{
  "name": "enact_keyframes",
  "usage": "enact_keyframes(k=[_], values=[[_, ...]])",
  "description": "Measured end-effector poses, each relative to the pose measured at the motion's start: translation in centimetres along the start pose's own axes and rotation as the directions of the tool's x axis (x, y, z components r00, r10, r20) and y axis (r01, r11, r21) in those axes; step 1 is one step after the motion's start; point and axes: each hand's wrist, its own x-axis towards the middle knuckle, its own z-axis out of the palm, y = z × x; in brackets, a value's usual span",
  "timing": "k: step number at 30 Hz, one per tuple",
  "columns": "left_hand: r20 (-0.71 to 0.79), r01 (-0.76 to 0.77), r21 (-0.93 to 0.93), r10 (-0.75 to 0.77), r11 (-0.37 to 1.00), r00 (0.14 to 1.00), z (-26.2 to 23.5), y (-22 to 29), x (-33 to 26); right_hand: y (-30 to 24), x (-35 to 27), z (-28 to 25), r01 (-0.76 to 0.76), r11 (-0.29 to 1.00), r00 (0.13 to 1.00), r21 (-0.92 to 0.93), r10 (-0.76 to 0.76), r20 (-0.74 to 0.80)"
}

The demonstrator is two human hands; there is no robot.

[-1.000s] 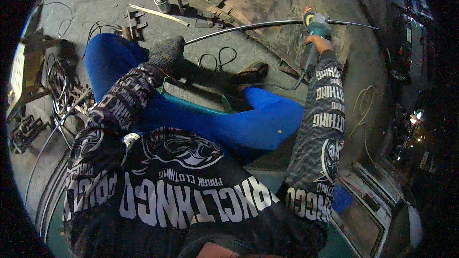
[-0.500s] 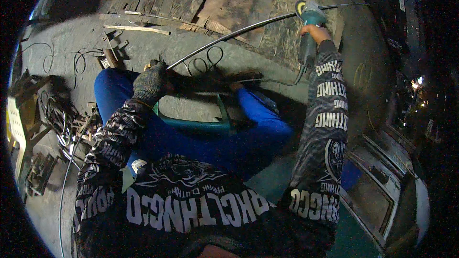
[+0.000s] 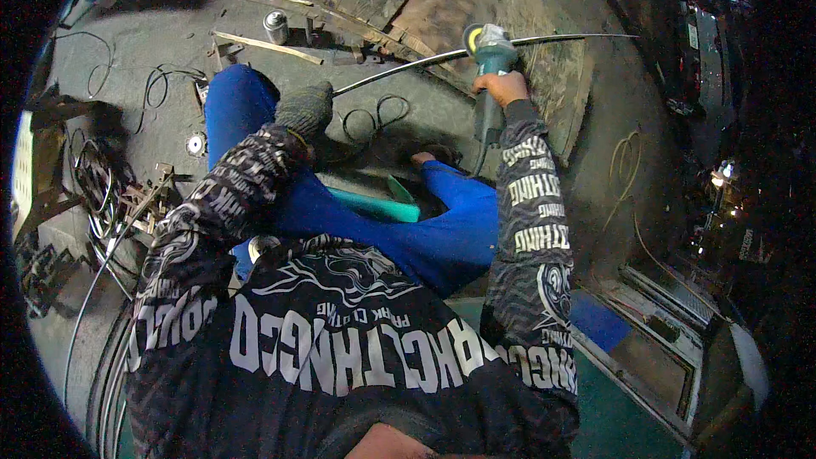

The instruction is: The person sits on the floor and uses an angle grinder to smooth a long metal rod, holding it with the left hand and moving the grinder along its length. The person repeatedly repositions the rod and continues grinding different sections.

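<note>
Right hand (image 3: 501,85) grips teal angle grinder (image 3: 489,64) on thin rod (image 3: 408,66).

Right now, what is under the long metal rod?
Under the long metal rod lie grey floor, a black cable loop and wooden boards. The angle grinder hides one stretch.

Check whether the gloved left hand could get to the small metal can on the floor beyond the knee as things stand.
Probably yes, at a stretch. The left hand grips the near end of the long metal rod, and bare floor lies between it and the can. It would have to release the rod first.
</note>
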Motion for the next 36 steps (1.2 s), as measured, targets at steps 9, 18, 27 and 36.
enact_keyframes(k=[9,18,27,36], values=[[0.038,-0.011,0.014,0.011,1.0,0.999,0.1,-0.4,-2.6,-4.5,-12.6,5.8,0.117,0.991,0.993,0.072,-0.116,-0.02],[0.03,-0.013,-0.116,0.017,0.993,0.999,-0.6,1.1,-4.6,-2.8,-17.1,9.2,0.248,0.892,0.966,0.378,-0.255,-0.031],[-0.046,-0.214,-0.145,0.209,0.966,0.977,0.3,-0.4,-2.7,3.7,-13.6,10.9,0.173,0.317,0.952,0.932,-0.295,-0.077],[-0.246,-0.484,0.233,0.533,0.843,0.81,1.3,-2.4,-3.4,5.0,-14.8,11.1,0.035,0.003,0.965,0.999,-0.261,-0.033]])
